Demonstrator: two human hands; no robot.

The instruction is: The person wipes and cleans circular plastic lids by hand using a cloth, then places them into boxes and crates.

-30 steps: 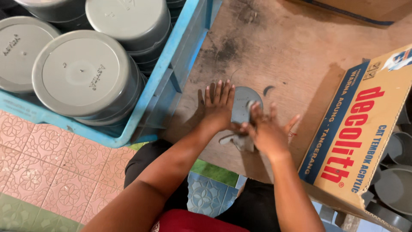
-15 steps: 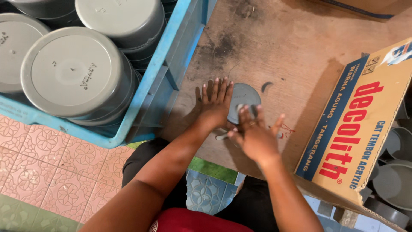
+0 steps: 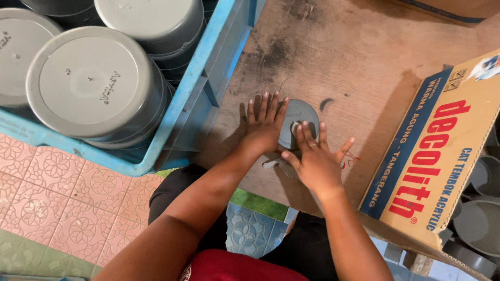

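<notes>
A small round grey plastic lid [image 3: 301, 115] lies flat on a worn wooden board [image 3: 364, 62]. My left hand [image 3: 264, 125] rests flat on the board, its fingers spread and touching the lid's left edge. My right hand [image 3: 312, 158] lies flat with spread fingers over the lid's lower right part, a ring on one finger. A grey scrap of plastic [image 3: 271, 163] shows under the heel of my right hand. Neither hand grips anything.
A blue plastic crate [image 3: 208, 78] at the left holds several stacked grey plastic pots [image 3: 91, 86]. An orange and blue cardboard box [image 3: 442, 151] stands at the right, with grey pots [image 3: 482, 218] beyond it. Patterned tiles [image 3: 57, 192] cover the floor below.
Both hands have slid slightly and settled flatter on the lid. The view has shifted a little; the lid stays in the same place on the board.
</notes>
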